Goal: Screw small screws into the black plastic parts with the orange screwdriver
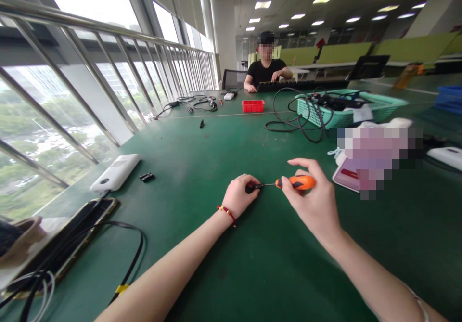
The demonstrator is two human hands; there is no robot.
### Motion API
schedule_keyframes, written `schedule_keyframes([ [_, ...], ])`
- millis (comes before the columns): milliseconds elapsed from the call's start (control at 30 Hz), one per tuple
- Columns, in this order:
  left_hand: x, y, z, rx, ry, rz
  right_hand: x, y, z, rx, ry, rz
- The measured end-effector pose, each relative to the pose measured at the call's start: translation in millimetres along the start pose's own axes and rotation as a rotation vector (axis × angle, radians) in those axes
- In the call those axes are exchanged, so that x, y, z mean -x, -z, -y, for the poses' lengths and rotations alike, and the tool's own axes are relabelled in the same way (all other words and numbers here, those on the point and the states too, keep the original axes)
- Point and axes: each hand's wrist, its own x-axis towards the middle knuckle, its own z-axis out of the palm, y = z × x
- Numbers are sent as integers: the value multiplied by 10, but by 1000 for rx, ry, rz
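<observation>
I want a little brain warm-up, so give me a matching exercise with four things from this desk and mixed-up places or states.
Things:
1. Orange screwdriver
2. Red bracelet
3. Teal basket
4. White device

Places or states:
A. Lying near the metal railing
B. At the wrist of the left hand
C. Black cables hang over its side
D. Held in the right hand

Pairs: 1-D, 2-B, 3-C, 4-A

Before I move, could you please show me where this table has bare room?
The green table is mostly bare between the red tray and the left hand, and between the left forearm and right forearm. It is crowded at left, by the phone and white device, and at far right, around the teal basket.
</observation>
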Motion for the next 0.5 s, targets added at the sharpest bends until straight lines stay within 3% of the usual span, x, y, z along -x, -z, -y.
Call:
schedule_keyframes([
  [133, 2, -5, 10, 7, -2, 0, -17, -8, -32, 9, 36, -50],
  [300, 5, 0, 2, 10, 1, 7, -24, 9, -57, 20, -42, 21],
  [500, 6, 3, -7, 11, -6, 0, -30, -9, -69, -52, 80, -52],
])
